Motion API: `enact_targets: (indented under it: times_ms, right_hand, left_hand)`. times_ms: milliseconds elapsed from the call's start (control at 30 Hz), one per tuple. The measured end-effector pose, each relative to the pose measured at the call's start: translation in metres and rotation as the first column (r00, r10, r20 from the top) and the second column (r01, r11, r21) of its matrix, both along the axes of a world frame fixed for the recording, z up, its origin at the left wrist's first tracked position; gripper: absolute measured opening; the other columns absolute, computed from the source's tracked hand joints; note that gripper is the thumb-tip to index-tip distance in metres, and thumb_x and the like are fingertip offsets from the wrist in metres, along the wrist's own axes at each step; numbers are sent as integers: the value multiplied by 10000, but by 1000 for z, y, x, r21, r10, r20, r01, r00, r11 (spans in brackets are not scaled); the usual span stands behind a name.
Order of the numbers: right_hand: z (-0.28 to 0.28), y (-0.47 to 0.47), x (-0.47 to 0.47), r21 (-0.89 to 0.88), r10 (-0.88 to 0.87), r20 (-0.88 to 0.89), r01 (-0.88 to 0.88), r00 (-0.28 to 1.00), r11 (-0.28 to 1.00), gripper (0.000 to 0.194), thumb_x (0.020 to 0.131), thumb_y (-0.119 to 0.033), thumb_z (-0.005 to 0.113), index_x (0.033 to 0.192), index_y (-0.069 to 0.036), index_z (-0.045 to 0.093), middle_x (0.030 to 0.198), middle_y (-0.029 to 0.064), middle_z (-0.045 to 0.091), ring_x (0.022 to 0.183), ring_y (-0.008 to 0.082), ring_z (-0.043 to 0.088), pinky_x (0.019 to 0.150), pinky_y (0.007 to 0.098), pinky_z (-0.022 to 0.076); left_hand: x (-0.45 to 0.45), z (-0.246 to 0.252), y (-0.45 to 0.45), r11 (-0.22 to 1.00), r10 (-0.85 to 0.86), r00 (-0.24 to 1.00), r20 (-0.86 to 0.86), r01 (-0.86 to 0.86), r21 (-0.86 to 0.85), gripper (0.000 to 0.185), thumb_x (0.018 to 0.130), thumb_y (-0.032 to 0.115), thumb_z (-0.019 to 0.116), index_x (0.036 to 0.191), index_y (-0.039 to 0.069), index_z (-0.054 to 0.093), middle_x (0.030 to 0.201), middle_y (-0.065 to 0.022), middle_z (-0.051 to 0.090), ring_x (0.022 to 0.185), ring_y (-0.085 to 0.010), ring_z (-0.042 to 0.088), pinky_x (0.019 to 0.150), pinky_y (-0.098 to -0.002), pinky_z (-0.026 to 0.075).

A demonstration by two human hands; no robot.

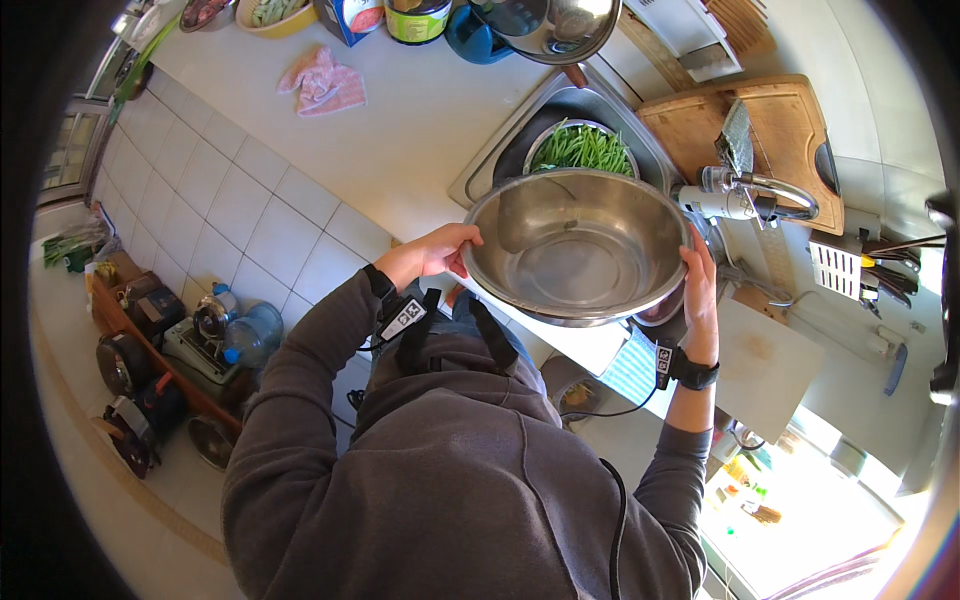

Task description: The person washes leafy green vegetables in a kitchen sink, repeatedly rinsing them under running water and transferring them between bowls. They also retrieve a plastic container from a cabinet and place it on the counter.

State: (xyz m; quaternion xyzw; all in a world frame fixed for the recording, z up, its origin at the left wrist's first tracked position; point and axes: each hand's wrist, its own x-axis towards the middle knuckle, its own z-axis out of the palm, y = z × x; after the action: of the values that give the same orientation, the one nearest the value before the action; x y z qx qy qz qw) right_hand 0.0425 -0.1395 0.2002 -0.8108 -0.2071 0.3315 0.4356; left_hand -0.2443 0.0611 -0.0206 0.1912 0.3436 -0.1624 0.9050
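Observation:
A large stainless steel basin (574,247) is held up between my two hands, over the counter edge and the near side of the sink. My left hand (442,253) grips its left rim with the thumb on top. On the opposite rim is my right hand (699,281), its fingers curled round the edge. The basin's inside shows a few dark spots and a wet-looking sheen. Behind it, cut green vegetable stalks (585,148) fill a round metal bowl in the sink (469,176). Part of another bowl (664,309) shows beneath the basin's right side.
A chrome faucet (780,196) stands right of the sink, before a wooden cutting board (787,127). A pink cloth (326,84) lies on the white counter (405,150). At the back are a glass lid (555,26) and a jar (417,21). A knife rack (835,266) hangs at right.

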Motion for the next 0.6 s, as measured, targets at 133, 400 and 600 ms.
enact_targets:
  times_ms: [133, 400, 600]
  right_hand:
    - [7, 19, 2, -54, 52, 84, -47, 995, 997, 532, 867, -145, 444, 1328, 90, 320, 1271, 155, 466, 1141, 175, 441, 969, 253, 319]
    - [30, 74, -11, -152, 112, 206, -81, 972, 985, 557, 913, -256, 441, 1341, 73, 308, 1310, 182, 435, 1202, 201, 399, 1007, 264, 273]
    - [37, 123, -33, -19, 123, 195, -122, 973, 992, 590, 940, -344, 441, 1353, 53, 301, 1299, 161, 451, 1188, 189, 412, 996, 262, 289]
  left_hand:
    - [-1, -17, 3, 992, -41, 995, 88, 51, -113, 270, 781, 172, 483, 937, -36, 553, 852, -151, 639, 728, -273, 639, 674, -405, 531]
    - [9, -33, -10, 951, 78, 997, 20, -68, -301, 225, 768, 147, 494, 885, -42, 526, 795, -154, 618, 688, -279, 632, 681, -387, 538]
    - [5, -28, -4, 740, 272, 948, 167, -95, -666, 215, 765, 112, 492, 902, -51, 517, 825, -155, 622, 707, -272, 635, 680, -367, 542]
